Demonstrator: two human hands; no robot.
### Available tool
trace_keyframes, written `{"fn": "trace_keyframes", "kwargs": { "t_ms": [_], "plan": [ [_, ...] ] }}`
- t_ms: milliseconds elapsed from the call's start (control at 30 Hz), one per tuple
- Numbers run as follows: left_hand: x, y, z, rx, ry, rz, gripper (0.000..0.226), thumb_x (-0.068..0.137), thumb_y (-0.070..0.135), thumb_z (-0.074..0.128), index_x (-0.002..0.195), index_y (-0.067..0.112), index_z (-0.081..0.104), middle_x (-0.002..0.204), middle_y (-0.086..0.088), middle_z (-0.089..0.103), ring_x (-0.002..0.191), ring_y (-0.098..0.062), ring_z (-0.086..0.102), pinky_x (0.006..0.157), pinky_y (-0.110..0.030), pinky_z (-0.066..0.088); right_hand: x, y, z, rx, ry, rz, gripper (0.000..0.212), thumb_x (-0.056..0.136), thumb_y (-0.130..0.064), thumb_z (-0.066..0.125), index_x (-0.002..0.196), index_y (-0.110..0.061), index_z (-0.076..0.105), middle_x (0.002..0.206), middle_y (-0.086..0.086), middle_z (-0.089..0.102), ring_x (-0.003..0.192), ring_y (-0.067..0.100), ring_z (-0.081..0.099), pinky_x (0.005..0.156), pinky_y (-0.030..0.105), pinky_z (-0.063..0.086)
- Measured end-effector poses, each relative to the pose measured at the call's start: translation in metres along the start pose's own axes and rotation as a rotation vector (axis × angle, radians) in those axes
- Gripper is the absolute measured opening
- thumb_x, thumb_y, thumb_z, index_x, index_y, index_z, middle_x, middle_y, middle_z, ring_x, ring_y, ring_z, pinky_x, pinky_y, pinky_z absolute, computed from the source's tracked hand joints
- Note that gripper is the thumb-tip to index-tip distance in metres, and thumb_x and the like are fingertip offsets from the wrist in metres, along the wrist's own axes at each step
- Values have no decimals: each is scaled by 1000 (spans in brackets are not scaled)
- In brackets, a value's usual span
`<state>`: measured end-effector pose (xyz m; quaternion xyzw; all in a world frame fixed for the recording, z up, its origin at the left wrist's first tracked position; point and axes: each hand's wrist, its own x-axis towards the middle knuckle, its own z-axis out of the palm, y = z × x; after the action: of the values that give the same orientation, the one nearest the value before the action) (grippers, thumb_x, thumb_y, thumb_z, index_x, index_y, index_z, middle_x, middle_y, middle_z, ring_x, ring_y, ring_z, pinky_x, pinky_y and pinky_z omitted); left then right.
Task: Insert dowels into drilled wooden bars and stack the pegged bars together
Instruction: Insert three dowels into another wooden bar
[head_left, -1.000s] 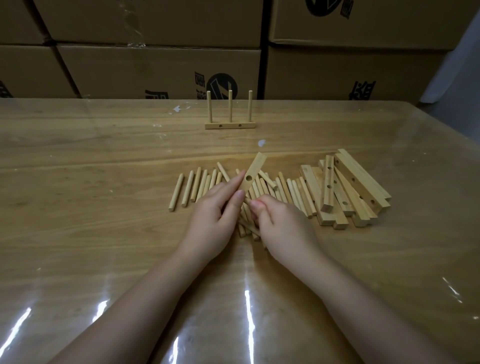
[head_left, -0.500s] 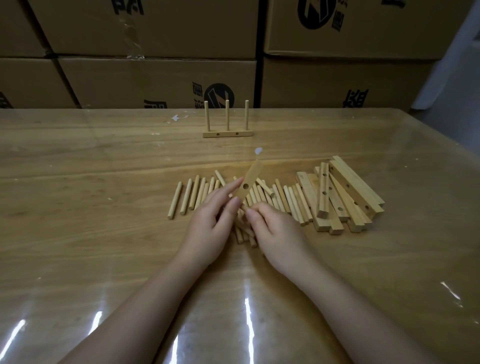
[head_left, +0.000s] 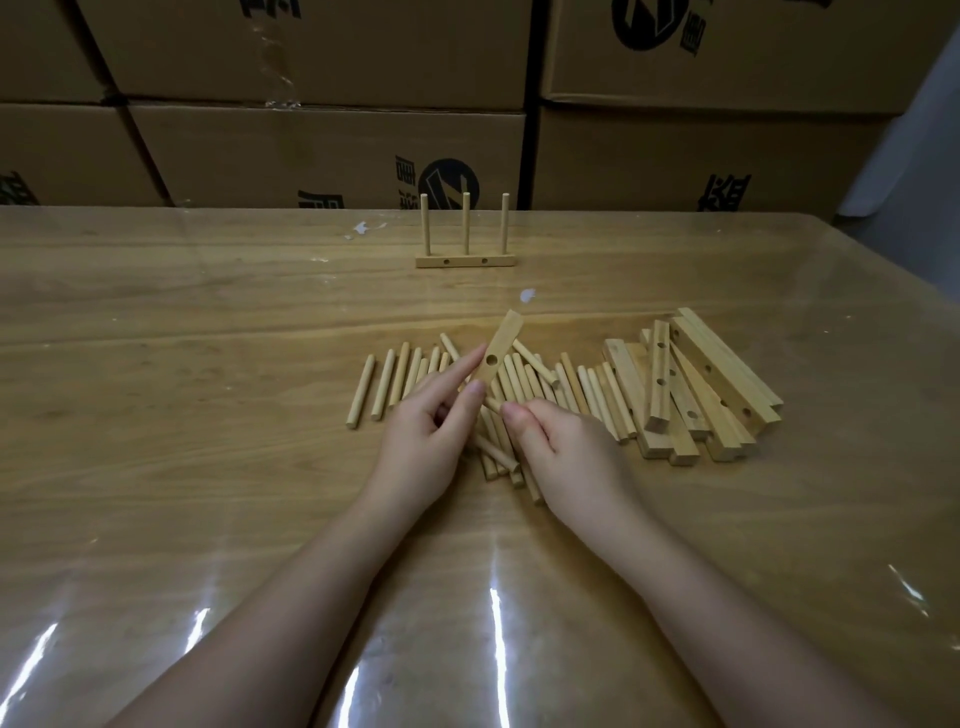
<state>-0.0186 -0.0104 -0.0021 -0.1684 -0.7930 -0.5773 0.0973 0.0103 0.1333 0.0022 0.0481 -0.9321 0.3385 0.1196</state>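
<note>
One pale three-pegged wooden bar (head_left: 466, 261) stands finished at upper centre, while at mid-frame the left hand (head_left: 426, 441) grips a bare drilled wooden bar (head_left: 497, 351), the right hand (head_left: 569, 452) pinches a short round dowel (head_left: 493, 404), and many loose dowels (head_left: 384, 382) and piled bars (head_left: 701, 389) lie unassembled.

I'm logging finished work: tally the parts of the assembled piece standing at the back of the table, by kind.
Pale drilled wooden bar: 1
Upright round wooden dowels: 3
Total: 4
</note>
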Motion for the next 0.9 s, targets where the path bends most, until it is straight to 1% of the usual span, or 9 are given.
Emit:
{"fn": "trace_keyframes", "kwargs": {
  "t_ms": [67,200,300,433,533,600,733,833,900],
  "plan": [
    [0,1,0,24,-12,3,38,96,20,52,131,35,48,102,-16,62,86,-25,57,78,-29,47,-1,1,-1,87,-16,33,38,94,-47,37,67,-25,51,56,-5,52,54,9,51,50,26,38],
    [-2,3,0,54,-40,72,42,96,18,50,134,35,43,86,-6,53,75,-17,51,75,-28,47,-5,1,-4,323,-91,142,41,93,-50,38,64,-25,52,47,-11,46,43,3,42,48,25,35],
    [-3,5,0,57,-56,97,44,96,16,49,134,35,39,82,1,47,72,-23,53,76,-41,50,-5,3,-6,486,-144,206,42,93,-49,40,61,-23,49,42,-12,36,40,2,33,48,23,30],
    [-2,4,1,71,-54,126,46,95,14,51,135,33,37,81,3,45,71,-10,47,73,-28,45,-1,6,-11,630,-264,271,41,93,-49,42,63,-23,50,46,-10,33,41,4,29,41,14,27],
    [-2,2,0,50,-61,101,46,95,15,51,133,37,38,82,3,47,71,-2,46,72,-13,39,1,8,-14,627,-318,278,40,93,-50,41,66,-23,51,48,-9,34,41,6,29,39,15,26],
    [-2,1,0,-6,-66,54,41,96,18,51,128,42,44,86,1,52,72,1,48,72,-11,40,1,9,-13,624,-336,262,40,94,-49,41,68,-22,54,49,-8,35,42,6,30,40,16,27],
    [0,-2,1,-57,-19,25,35,95,23,53,122,45,51,88,0,58,75,-11,53,73,-17,43,3,8,-9,591,-194,218,44,87,-61,36,85,-26,63,50,-11,44,45,0,41,45,13,34],
    [3,-4,-4,-207,75,-29,31,96,19,51,118,42,55,86,19,67,79,7,59,70,-9,45,6,12,-10,602,74,198,45,82,-63,28,95,-32,60,66,-11,56,57,3,52,54,21,44],
    [5,-5,-7,-340,142,-121,28,98,20,49,115,40,59,89,26,67,80,8,62,66,-9,48,10,20,-13,496,258,124,43,90,-57,25,99,-31,58,81,-11,57,72,7,56,65,28,47]
  ]
}}
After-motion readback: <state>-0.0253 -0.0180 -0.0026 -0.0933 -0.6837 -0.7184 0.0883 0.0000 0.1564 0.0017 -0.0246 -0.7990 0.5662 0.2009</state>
